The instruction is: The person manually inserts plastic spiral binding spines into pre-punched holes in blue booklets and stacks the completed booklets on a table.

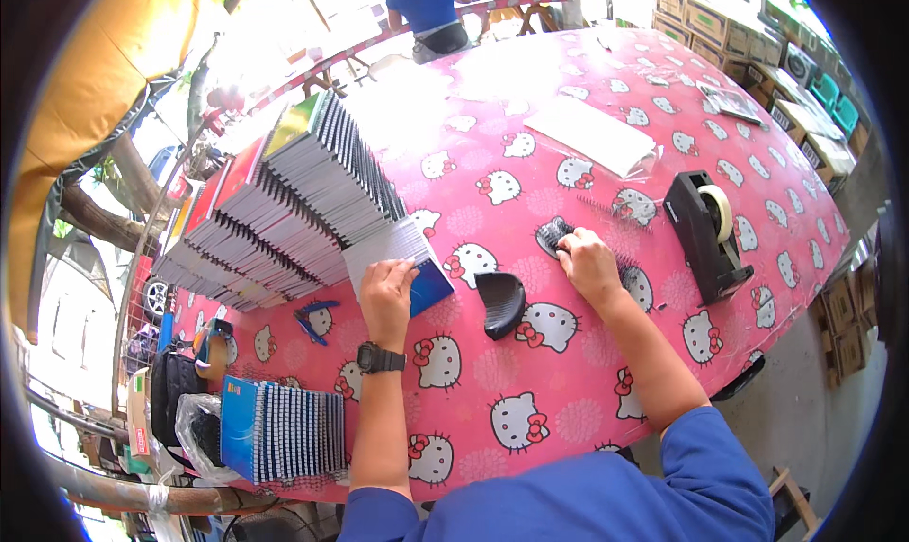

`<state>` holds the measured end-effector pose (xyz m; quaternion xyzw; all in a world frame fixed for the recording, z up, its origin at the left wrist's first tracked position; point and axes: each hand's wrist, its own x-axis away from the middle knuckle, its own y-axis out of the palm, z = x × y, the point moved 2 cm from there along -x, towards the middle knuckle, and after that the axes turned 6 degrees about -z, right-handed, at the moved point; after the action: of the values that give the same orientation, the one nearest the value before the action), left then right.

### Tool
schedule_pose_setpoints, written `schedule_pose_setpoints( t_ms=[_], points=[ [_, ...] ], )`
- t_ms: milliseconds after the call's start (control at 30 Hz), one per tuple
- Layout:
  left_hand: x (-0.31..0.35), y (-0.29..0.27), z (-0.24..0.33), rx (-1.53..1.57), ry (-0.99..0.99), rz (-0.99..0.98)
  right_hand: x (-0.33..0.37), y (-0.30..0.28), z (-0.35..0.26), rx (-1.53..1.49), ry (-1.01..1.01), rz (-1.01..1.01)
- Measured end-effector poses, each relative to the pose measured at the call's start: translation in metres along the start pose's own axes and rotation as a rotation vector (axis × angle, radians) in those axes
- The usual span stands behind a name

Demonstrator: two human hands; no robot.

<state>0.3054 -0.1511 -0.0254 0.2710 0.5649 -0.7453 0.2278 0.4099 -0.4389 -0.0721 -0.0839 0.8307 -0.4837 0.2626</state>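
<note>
My left hand point(386, 301), with a dark watch on the wrist, has its fingers bunched on an open notebook point(434, 282). White pages and a blue cover show around it, beside the tall stacks. Over the middle of the table my right hand point(589, 263) is closed, fingertips pinching at a dark clump that looks like black binding coils point(553, 237). More thin coil point(606, 209) lies loose just beyond that hand. Between my hands sits a black, curved, wedge-shaped piece point(500, 303), touched by neither.
Tall stacks of spiral notebooks point(322, 177) stand at left, with blue pliers point(312, 320) nearby. Blue notebooks point(284, 430) stand at the near left. A black tape dispenser point(705, 234) and white sheets point(592, 135) lie to the right. Another person point(428, 14) sits at the far table.
</note>
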Motion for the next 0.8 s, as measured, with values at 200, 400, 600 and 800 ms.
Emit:
schedule_pose_setpoints(
  t_ms=[200,400,600,800],
  points=[
    [0.006,-0.027,0.023,0.154,-0.092,-0.013,0.001,-0.012,0.006,-0.011,0.024,-0.044],
    [0.041,-0.027,0.055,0.188,-0.097,-0.202,-0.004,-0.026,-0.002,-0.05,0.011,0.183],
    [0.057,-0.046,0.057,0.189,-0.099,-0.119,0.013,-0.048,-0.089,-0.778,-0.159,-0.276],
    [0.059,-0.043,0.062,0.212,-0.058,-0.133,0.018,-0.038,-0.124,-0.634,-0.211,-0.496]
  ],
)
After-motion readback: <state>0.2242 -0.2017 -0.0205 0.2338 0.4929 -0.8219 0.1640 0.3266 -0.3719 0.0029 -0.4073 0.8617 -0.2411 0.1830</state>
